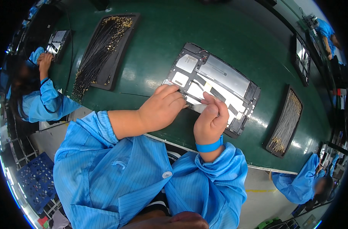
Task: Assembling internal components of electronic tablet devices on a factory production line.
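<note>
An opened tablet-like device (227, 78) lies tilted on the green table in front of me, its inner silver plates, black strips and dark frame exposed. My left hand (163, 107) rests at its near left corner, fingers curled and pressed together against the edge. What lies under those fingertips is hidden. Over the near edge, my right hand (212, 118) is closed in a pinch, thumb against the fingers. A thin dark piece shows beside the pinch, too small to name. Around my right wrist runs a blue band (209, 145).
On the green table (158, 42), a dark tray (110, 78) of black cables with gold ends stands left. Another tray (279, 141) of grey cables is at right. A second opened device (303, 57) lies far right. Co-workers in blue sit left (50, 103) and right (296, 187).
</note>
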Action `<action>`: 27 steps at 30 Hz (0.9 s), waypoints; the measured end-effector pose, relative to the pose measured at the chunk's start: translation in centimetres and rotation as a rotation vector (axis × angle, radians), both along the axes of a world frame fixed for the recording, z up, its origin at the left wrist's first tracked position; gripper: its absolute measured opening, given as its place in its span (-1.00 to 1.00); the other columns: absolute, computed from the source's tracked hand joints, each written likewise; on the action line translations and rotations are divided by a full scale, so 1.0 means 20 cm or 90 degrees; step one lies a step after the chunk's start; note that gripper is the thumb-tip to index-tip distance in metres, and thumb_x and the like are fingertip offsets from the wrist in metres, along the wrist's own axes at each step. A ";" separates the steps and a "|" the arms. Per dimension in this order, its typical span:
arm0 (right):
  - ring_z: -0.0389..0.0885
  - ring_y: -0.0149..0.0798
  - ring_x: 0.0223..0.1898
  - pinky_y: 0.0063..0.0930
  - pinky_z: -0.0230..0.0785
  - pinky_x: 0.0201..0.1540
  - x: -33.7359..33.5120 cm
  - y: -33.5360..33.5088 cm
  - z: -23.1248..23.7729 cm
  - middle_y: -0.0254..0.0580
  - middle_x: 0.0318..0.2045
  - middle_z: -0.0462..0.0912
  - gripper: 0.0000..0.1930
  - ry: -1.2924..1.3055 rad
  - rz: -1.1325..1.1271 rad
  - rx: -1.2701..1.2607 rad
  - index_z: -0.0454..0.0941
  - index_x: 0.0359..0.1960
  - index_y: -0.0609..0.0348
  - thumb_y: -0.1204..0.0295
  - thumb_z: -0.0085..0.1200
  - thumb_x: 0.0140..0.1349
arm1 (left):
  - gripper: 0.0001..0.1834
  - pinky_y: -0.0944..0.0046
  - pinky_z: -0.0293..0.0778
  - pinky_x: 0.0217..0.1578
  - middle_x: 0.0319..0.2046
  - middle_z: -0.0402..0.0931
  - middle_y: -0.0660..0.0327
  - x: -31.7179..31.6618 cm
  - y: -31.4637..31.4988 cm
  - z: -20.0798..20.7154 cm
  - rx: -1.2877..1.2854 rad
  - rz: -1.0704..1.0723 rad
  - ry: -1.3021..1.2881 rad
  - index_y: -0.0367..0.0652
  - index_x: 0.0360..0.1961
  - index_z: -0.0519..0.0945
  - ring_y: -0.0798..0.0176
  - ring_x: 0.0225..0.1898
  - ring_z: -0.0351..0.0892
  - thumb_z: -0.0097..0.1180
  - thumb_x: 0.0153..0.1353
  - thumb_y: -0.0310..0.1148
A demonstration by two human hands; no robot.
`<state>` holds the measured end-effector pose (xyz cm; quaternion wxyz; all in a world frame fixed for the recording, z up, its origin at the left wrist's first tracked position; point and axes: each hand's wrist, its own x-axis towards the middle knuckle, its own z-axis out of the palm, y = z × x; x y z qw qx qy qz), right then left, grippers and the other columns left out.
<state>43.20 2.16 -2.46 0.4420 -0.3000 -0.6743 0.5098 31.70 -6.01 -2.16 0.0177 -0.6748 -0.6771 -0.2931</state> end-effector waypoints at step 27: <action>0.45 -0.34 -0.41 -0.55 0.29 -0.33 0.01 0.03 -0.02 -0.14 -0.45 0.48 -0.68 0.003 -0.027 -0.038 0.39 -0.36 0.29 0.23 -0.24 0.18 | -0.81 0.12 0.22 -0.16 -0.41 0.37 0.14 0.00 0.00 0.01 -0.030 -0.002 -0.026 -0.23 -0.46 0.44 0.04 -0.19 0.30 0.08 -0.21 -0.51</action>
